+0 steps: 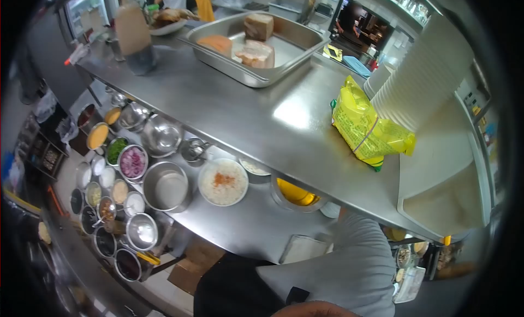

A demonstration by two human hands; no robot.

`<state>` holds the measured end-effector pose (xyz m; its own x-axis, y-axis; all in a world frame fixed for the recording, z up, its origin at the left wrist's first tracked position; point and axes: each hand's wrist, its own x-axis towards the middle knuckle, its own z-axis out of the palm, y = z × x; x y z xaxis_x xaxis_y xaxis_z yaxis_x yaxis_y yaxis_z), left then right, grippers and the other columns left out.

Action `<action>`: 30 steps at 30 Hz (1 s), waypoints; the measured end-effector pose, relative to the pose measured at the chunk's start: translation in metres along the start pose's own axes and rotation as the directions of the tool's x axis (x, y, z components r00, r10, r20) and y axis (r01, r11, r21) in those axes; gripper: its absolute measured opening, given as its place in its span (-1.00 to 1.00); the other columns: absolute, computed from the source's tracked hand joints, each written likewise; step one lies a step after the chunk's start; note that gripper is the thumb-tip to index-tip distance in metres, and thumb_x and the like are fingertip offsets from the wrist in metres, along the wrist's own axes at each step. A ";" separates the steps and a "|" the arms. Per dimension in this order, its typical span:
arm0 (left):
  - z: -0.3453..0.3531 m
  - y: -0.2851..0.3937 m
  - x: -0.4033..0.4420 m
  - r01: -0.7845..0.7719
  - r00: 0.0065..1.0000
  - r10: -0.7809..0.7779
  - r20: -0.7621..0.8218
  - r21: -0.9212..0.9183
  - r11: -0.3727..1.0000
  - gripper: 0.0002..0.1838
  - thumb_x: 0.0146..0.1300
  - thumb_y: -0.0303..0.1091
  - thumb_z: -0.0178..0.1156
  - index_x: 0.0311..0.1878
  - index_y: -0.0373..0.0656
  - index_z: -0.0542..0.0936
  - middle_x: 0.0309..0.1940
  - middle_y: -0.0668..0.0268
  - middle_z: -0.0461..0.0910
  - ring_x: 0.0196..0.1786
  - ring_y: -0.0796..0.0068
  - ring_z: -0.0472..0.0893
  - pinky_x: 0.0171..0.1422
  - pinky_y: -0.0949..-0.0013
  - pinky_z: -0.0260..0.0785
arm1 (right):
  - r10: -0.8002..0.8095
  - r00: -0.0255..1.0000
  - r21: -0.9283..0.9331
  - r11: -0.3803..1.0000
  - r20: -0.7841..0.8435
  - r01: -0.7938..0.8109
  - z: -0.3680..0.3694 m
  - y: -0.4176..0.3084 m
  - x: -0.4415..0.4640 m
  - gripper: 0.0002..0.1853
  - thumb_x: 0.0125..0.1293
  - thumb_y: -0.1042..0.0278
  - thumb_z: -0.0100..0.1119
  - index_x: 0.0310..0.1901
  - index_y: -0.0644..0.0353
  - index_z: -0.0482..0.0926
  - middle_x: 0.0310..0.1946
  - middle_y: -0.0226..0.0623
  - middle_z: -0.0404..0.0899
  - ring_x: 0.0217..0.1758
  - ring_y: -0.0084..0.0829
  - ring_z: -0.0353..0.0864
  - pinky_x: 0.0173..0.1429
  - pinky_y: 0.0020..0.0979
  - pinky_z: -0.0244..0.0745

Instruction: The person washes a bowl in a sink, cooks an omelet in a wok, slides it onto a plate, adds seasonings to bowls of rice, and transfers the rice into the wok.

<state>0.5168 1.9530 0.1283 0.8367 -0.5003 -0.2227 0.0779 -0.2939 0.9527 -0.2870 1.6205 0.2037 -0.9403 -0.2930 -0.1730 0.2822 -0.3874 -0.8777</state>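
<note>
A grey-sleeved arm reaches up under the steel shelf, and the shelf edge hides its hand. Nearest to that wrist is a metal bowl of yellow liquid, partly covered by the shelf. Left of it sits a white bowl of pale, grainy food with orange-red powder on top. A strip of bare skin shows at the bottom edge; whether it is hand or forearm I cannot tell. No fingers are visible. A pale flat tray lies beside the sleeve.
The shelf carries a deep steel pan with several food blocks, a yellow-green packet and stacked white containers. Below stand a large empty pot, a bowl of chopped purple onion and several ingredient tubs. Other people are in the background.
</note>
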 end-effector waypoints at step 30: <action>-0.291 -0.072 -0.096 0.195 0.655 -0.054 -0.754 0.100 0.976 -0.51 0.43 -0.07 0.30 0.17 -0.31 0.68 0.06 0.08 0.75 -0.04 0.23 0.76 -0.04 0.16 0.69 | -0.026 0.974 -0.514 0.846 0.226 0.141 -0.051 -0.009 0.058 -0.51 0.60 -0.24 0.03 0.31 -0.18 0.69 0.00 -0.18 0.77 0.05 -0.21 0.73 0.06 -0.13 0.66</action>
<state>0.5880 2.2592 0.1412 0.9523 0.3023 -0.0414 0.1854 -0.4657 0.8653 -0.3533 1.6514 0.1785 -0.8799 -0.4731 -0.0450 0.0081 0.0797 -0.9968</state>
